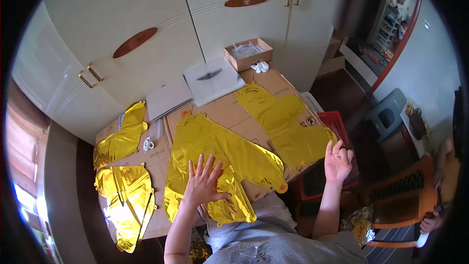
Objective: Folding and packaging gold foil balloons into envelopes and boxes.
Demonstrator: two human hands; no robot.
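Observation:
My left hand (202,183) lies with fingers spread on a large flat gold foil balloon (215,142) in the middle of the table. This balloon has small red marks at its top and right ends, and its lower part is creased and shiny near my wrist. My right hand (338,162) is raised off the table's right edge, palm showing, some fingers bent, holding nothing. Just left of it lies another flat gold foil balloon (288,129). Two more, an upper gold balloon (122,139) and a lower gold balloon (128,200), lie at the left.
Cardboard (205,112) covers the table. At the back are a box of clear plastic pieces (248,51), a white crumpled item (260,67) and flat sheets (215,80). A white roll (148,143) lies left. Right stand a red crate (332,122) and wooden chair (405,200); another person's hand (431,222) shows there.

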